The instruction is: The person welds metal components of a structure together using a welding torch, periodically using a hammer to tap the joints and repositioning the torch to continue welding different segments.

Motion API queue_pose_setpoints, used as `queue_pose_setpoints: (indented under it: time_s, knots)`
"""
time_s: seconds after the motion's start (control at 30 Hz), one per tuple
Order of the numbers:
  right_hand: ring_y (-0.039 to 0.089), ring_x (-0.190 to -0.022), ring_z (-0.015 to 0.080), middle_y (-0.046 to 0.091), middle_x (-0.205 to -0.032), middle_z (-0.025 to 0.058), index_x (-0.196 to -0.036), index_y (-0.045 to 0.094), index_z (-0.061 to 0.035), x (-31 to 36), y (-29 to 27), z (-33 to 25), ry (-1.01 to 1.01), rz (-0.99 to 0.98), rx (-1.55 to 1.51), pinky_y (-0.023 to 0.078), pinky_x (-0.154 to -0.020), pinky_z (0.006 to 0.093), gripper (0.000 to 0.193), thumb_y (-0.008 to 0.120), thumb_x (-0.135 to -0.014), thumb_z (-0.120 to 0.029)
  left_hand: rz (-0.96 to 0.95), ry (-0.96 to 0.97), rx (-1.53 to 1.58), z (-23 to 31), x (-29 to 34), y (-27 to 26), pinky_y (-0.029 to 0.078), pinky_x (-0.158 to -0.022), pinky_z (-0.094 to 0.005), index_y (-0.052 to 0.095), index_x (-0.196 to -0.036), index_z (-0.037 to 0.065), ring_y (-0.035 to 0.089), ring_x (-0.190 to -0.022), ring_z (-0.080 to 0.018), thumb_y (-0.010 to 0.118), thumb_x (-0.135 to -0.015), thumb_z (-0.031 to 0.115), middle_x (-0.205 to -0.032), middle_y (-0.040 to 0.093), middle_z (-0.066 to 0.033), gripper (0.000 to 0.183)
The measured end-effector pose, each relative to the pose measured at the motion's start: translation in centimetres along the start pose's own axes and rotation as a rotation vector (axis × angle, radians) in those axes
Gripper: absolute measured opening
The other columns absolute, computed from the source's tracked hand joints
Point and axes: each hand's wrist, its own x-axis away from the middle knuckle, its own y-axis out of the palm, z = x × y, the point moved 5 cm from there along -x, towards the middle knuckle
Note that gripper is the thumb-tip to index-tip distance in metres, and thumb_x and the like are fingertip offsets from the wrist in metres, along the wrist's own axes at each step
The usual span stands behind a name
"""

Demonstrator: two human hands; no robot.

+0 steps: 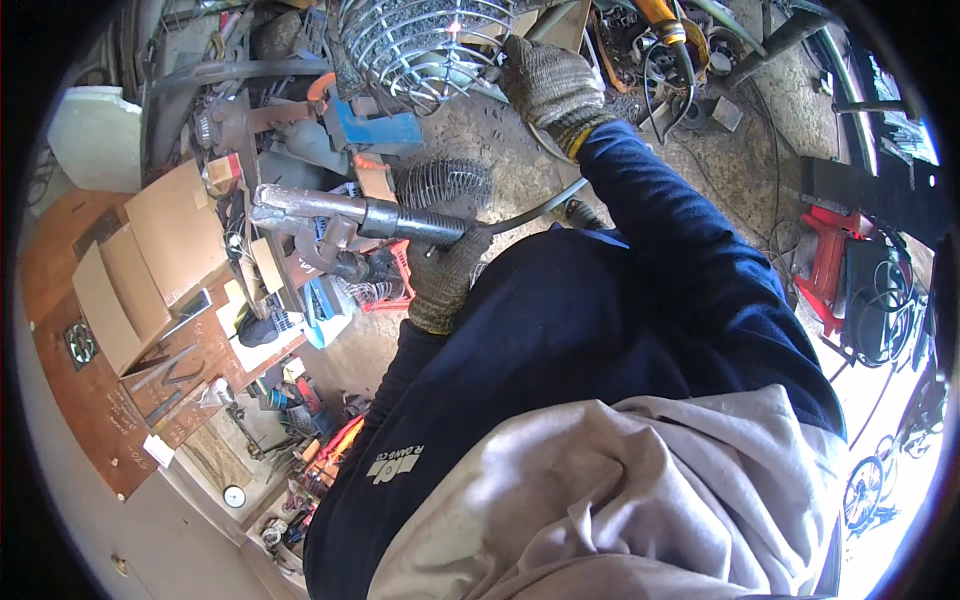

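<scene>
Knitted work gloves cover both my hands. My right hand point(556, 84) reaches to the top of the view, its fingers closed at the right rim of a round cage of bright metal wire point(428, 62). Left of my body, my left hand point(440, 280) is closed around the near end of what looks like a bench vise point(345, 212), with worn metal jaws and a thick ribbed screw point(415, 222). A grey bar or cable point(540, 208) runs from that end toward my right forearm. My left fingertips are partly hidden.
A coil of dark wire point(443, 183) lies beyond the vise. To the left, a brown workbench point(75, 400) carries an opened cardboard box point(150, 265). A yellow-handled tool point(662, 18) with a cable is at top right. A red stand point(826, 262) stands at right.
</scene>
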Motion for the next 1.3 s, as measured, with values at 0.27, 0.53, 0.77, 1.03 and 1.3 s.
queue_pose_setpoints:
  time_s: [0.27,0.53,0.77,1.03,1.3]
  knots:
    - [0.068,-0.1,0.0374,0.07,-0.105,0.0182,-0.121,0.059,-0.0093,0.4,-1.3,-0.3,0.009,-0.062,-0.107,0.054,-0.082,0.0475,0.051,0.066,-0.089,-0.047,-0.029,0.043,-0.028,-0.5,0.5,-0.5,0.056,-0.079,-0.0311,0.062,-0.118,0.0,0.065,-0.09,-0.017,0.081,-0.077,-0.003,-0.102,0.067,-0.0085,0.046]
    - [0.065,-0.111,0.0365,0.068,-0.117,0.0204,-0.124,0.064,-0.0026,9.4,-0.9,1.4,0.057,-0.509,-0.137,0.052,-0.093,0.0425,0.062,0.066,-0.089,-0.054,-0.042,0.136,-0.173,-1.4,0.1,-0.8,0.053,-0.081,-0.032,0.063,-0.115,0.001,0.062,-0.089,-0.0144,0.081,-0.077,0.002,-0.101,0.066,-0.0052,0.041]
    - [0.067,-0.109,0.0315,0.068,-0.114,0.0214,-0.13,0.058,0.0003,9.1,-6.7,-7.5,-0.167,-0.478,-0.515,0.054,-0.092,0.0401,0.068,0.078,-0.083,-0.044,-0.067,0.225,-0.254,1.6,-0.2,0.8,0.054,-0.082,-0.0342,0.065,-0.114,0.0,0.066,-0.094,-0.0176,0.086,-0.076,0.012,-0.104,0.07,-0.0089,0.045]
    - [0.064,-0.103,0.0397,0.066,-0.108,0.0217,-0.126,0.062,-0.0082,9.1,-8.4,-17.1,-0.408,-0.445,-0.151,0.049,-0.091,0.049,0.07,0.072,-0.079,-0.059,-0.135,0.292,-0.392,-1.1,0.2,-0.5,0.055,-0.082,-0.0369,0.066,-0.115,0.006,0.069,-0.097,-0.0267,0.078,-0.082,0.019,-0.107,0.07,-0.0144,0.037]
    - [0.062,-0.103,0.0404,0.064,-0.106,0.021,-0.121,0.064,-0.0089,10.7,-6.1,-19.4,-0.378,-0.504,-0.13,0.048,-0.089,0.0503,0.061,0.07,-0.082,-0.056,-0.103,0.295,-0.188,-3.5,1.3,-1.7,0.055,-0.082,-0.0382,0.065,-0.113,0.004,0.069,-0.094,-0.0254,0.08,-0.079,0.017,-0.105,0.07,-0.0134,0.04]
